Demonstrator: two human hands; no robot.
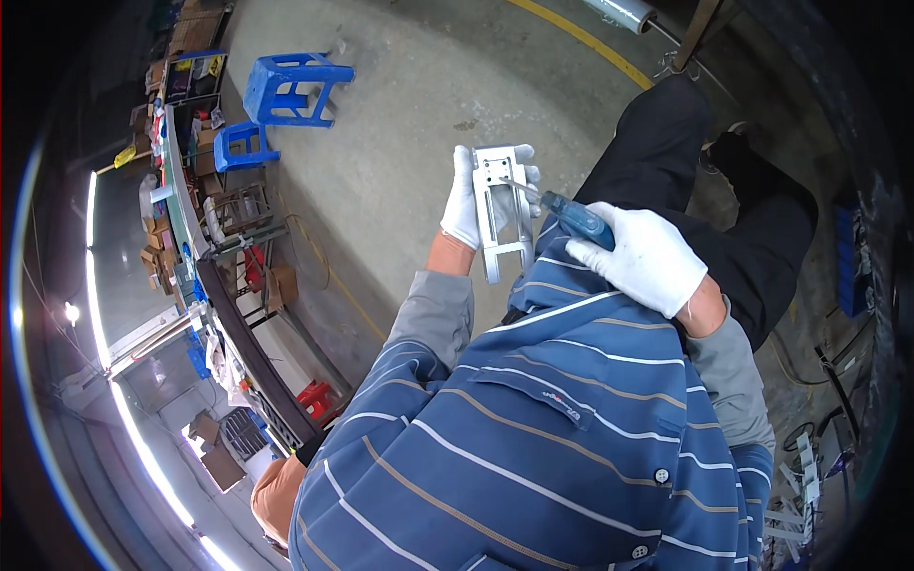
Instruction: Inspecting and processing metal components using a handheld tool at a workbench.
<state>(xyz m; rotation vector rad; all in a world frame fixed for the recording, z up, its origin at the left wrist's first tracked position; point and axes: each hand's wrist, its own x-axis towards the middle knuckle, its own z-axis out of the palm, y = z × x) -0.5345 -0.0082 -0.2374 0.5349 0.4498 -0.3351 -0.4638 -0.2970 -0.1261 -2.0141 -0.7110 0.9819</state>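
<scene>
My left hand (pixel 461 211), in a white glove, grips a silver metal bracket (pixel 489 233), a long open frame with a flat plate at its far end. The plate carries several small dark holes or screws. My thumb lies along the frame's left side and fingertips wrap round its right side. In my white-gloved right hand (pixel 652 259) is a screwdriver with a see-through blue handle (pixel 581 222). Its thin shaft points left to the plate; whether the tip sits in a screw cannot be made out. Both hands are in front of my striped blue shirt.
Two blue plastic stools (pixel 286 90) stand on the concrete floor at the far left. Cluttered benches (pixel 181 219) run down the left side. A roll of clear film (pixel 624 13) shows at the top. Silver metal parts (pixel 798 490) lie at lower right, below a blue crate (pixel 850 257).
</scene>
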